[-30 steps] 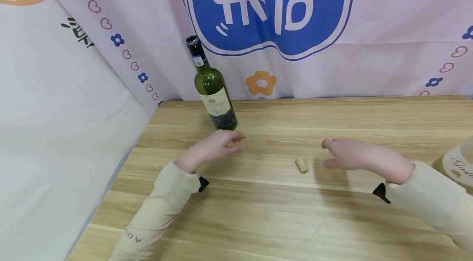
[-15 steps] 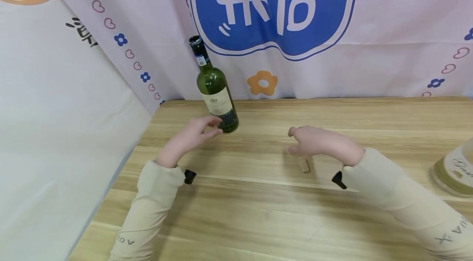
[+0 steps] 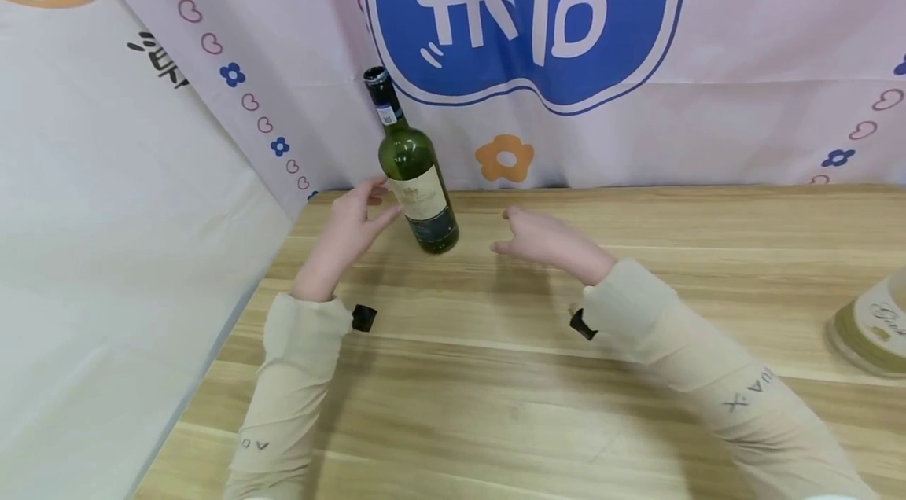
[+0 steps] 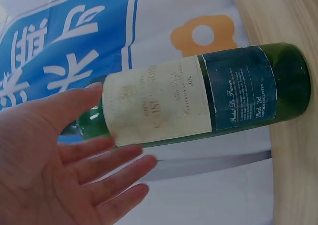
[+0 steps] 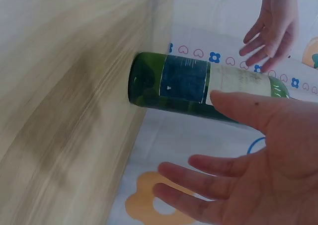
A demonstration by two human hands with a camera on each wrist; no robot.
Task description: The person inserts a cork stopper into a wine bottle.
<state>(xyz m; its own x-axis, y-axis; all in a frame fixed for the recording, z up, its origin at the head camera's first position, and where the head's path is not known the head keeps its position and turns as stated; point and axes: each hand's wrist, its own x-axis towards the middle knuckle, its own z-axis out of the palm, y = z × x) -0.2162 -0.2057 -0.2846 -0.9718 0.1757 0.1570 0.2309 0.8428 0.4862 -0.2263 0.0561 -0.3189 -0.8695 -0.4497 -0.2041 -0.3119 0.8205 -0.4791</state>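
Head view: container on the right, cut off; cork mostly hidden by a clip; label blurred on the bottle.

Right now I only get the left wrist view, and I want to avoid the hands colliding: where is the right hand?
Observer: In the head view, the right hand is on the right side of the bottle, with a gap between them.
Operator: The left hand hides most of the neck from me. Is it free?
Observer: Yes, the head view shows no hand on the dark neck.
Operator: Anything else standing on the table?
Observer: A glass container with a pale label, cut off by the head view's right edge.
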